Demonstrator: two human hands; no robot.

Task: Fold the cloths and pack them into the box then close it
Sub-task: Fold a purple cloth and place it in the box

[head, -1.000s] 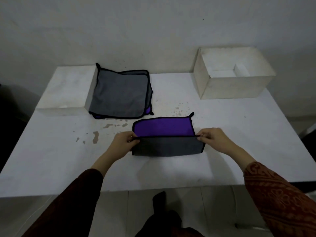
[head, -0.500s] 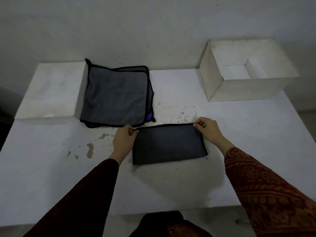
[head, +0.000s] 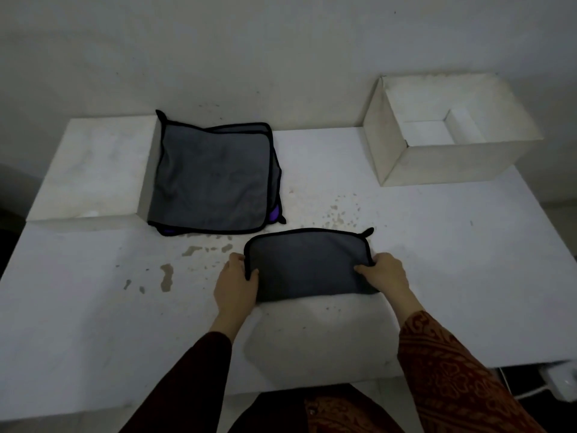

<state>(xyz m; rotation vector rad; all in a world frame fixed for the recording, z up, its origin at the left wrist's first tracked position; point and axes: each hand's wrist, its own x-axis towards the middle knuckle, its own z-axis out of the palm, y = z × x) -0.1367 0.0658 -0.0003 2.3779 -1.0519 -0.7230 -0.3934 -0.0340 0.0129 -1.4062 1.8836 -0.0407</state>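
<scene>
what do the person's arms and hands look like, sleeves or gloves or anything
Both hands are bare, with no gloves. The left hand comes out of a plain dark maroon long sleeve. The right hand comes out of a reddish-brown long sleeve with a paler swirling ornamental pattern. Both sleeves end above the wrist. No rings or watch can be made out.

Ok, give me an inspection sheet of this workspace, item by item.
Surface: white table, brown stains near the middle.
Job's things: folded grey cloth at the front; stack of cloths behind it; open white box, no cloths inside; white lid at far left.
Clutter: nothing seen.
Hands: left hand and right hand grip the folded cloth's ends.
Cables: white cable and plug on the floor, right.
Surroundings: plain wall.
</scene>
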